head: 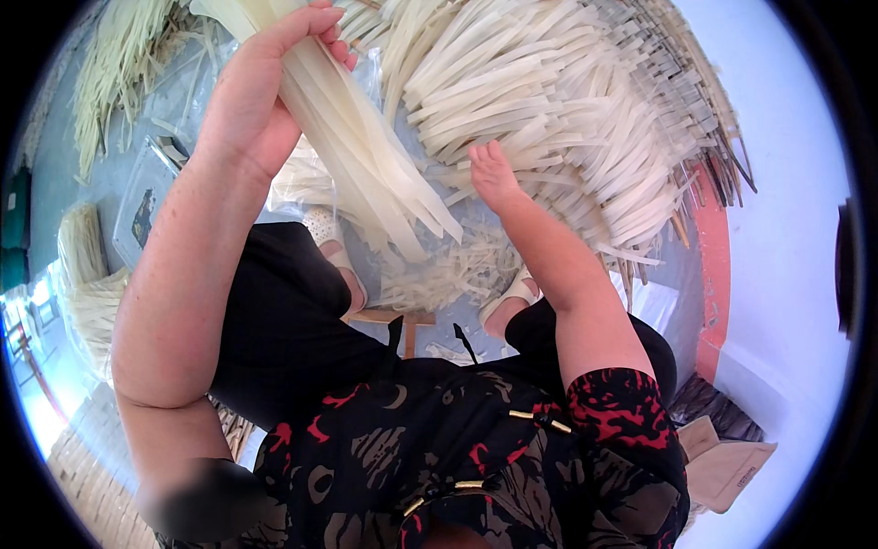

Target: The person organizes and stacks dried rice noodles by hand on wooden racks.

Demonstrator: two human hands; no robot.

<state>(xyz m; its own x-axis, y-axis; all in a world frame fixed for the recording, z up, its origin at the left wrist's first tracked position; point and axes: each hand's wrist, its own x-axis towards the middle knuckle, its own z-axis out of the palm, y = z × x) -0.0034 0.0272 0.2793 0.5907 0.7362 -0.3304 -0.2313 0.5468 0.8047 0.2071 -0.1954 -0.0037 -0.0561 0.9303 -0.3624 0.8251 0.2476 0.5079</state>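
Note:
My left hand [254, 103] is raised at the upper left and wrapped around a bundle of wide, pale, translucent noodle-like strips [363, 151]. The strips slant down to the right, and their free ends hang above the floor between my feet. My right hand [494, 177] is at the edge of a large heap of similar strips [507, 82], fingers loosely bent and pointing at it. Nothing shows in that hand, and whether it touches the strips is unclear. Short scraps of strip [453, 274] litter the floor between my shoes.
Thin sticks [734, 158] poke out of the heap's right side, near a white wall [775, 274] with a red lower band. A transparent plastic box [127, 226] and a bagged bundle [86, 261] stand left. More strips [116, 89] lie upper left. Wooden bars [409, 336] show below me.

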